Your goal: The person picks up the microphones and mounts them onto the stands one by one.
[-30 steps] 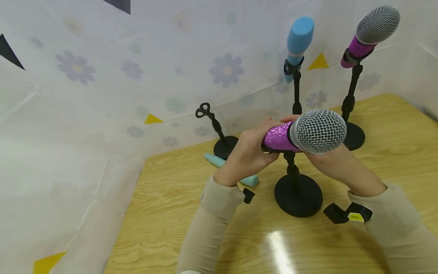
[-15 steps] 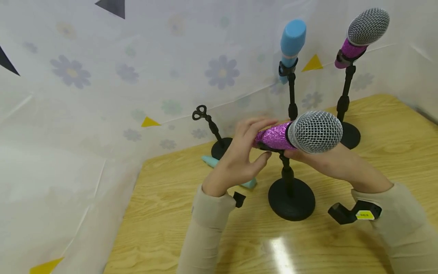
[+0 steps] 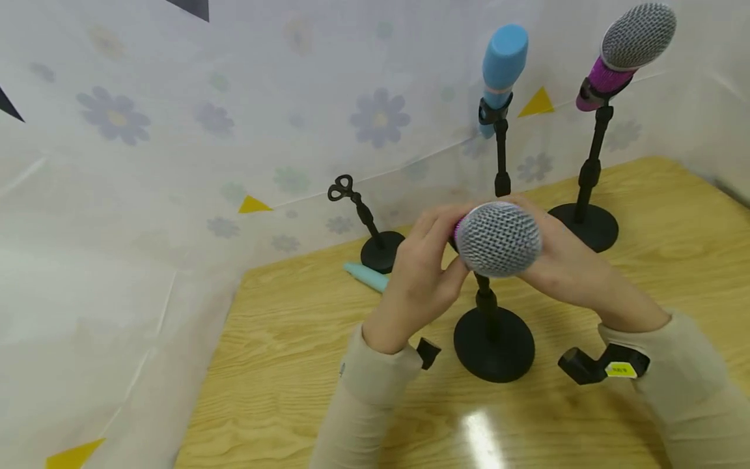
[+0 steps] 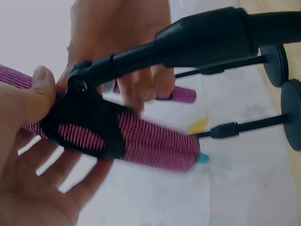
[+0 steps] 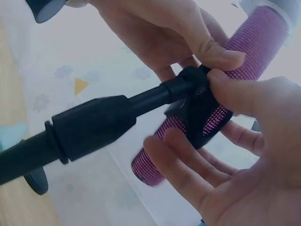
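Note:
A microphone with a silver mesh head and purple glitter handle sits in the black clip of a desk stand. The stand's round base rests on the wooden table. My left hand grips the handle from the left, its thumb lying along it by the clip. From the other side my right hand holds the handle and clip, thumb at the clip and fingers curled round beneath. The mesh head points toward the head camera and hides most of the handle there; both wrist views show the handle through the clip.
Behind stand a blue microphone and another purple one, each on its stand. A stand with a bare clip is at the back left. A teal tapered thing lies on the table, partly behind my left arm.
The microphone's head has swung left and now faces the head camera. My left fingers loosened half a second ago and have closed round the handle again. My right hand stays at the clip.

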The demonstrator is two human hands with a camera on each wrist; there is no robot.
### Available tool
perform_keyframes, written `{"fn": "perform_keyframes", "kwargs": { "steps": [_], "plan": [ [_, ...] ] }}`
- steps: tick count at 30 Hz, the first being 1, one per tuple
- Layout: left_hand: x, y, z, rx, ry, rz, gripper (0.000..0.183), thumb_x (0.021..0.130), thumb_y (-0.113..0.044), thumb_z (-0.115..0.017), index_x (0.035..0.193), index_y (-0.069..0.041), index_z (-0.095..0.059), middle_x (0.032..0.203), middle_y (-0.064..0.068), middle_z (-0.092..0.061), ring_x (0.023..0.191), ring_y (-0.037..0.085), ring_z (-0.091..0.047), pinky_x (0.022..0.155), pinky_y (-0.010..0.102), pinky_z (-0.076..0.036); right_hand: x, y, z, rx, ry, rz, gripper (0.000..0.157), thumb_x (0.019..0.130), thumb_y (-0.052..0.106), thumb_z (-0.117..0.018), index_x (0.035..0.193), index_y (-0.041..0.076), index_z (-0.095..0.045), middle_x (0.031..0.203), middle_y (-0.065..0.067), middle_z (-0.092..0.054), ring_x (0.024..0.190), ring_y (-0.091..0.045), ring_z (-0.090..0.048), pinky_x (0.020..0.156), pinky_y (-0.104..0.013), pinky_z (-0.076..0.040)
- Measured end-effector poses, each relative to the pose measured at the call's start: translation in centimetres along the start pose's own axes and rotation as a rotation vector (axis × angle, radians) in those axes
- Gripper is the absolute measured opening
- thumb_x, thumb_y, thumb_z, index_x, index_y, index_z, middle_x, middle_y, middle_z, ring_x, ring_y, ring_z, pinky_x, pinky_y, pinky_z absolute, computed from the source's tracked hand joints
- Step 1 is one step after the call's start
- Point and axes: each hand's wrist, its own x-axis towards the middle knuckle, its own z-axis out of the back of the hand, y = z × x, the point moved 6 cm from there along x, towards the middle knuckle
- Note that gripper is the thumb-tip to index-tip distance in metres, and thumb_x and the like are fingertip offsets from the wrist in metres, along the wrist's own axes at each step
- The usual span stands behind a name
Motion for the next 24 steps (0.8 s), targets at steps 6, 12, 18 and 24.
{"fn": "perform_keyframes", "kwargs": {
  "steps": [6,12,18,24],
  "plan": [
    [-0.6,1.4,0.5,-0.14,0.103,0.011,0.048,0.096,-0.004,-0.066,0.139,0.004,-0.047,0.138,0.018,-0.057,0.132,0.026,-0.056,0.116,0.024,-0.041,0.4,1.1,-0.5,-0.074,-0.027,0.056,0.051,0.094,-0.003,-0.065,0.14,0.006,-0.045,0.126,-0.006,-0.057,0.107,0.006,-0.062,0.082,-0.009,-0.054],
    [-0.8,2.0,0.3,-0.09,0.128,-0.022,0.05,0.095,-0.006,-0.067,0.14,0.004,-0.047,0.14,0.017,-0.056,0.134,0.025,-0.055,0.118,0.023,-0.039,0.2,1.6,-0.3,-0.185,-0.099,0.147,0.055,0.092,-0.007,-0.066,0.142,0.009,-0.052,0.133,0.001,-0.055,0.11,0.002,-0.054,0.087,-0.005,-0.048],
    [-0.4,1.8,-0.2,-0.067,0.076,-0.092,0.04,0.1,0.0,-0.057,0.139,0.003,-0.05,0.136,0.017,-0.057,0.128,0.023,-0.057,0.113,0.021,-0.043,0.1,1.6,0.1,-0.23,-0.173,0.177,0.06,0.086,-0.01,-0.071,0.14,0.012,-0.056,0.133,-0.003,-0.062,0.119,0.007,-0.051,0.102,-0.004,-0.038],
    [-0.5,2.2,-0.3,-0.074,0.061,-0.091,0.039,0.1,0.0,-0.056,0.138,0.004,-0.052,0.134,0.018,-0.059,0.127,0.025,-0.059,0.111,0.02,-0.045,0.2,1.3,0.1,-0.253,-0.197,0.177,0.058,0.086,-0.011,-0.07,0.139,0.01,-0.056,0.13,-0.007,-0.064,0.115,0.008,-0.051,0.097,-0.004,-0.039]
  ]
}}
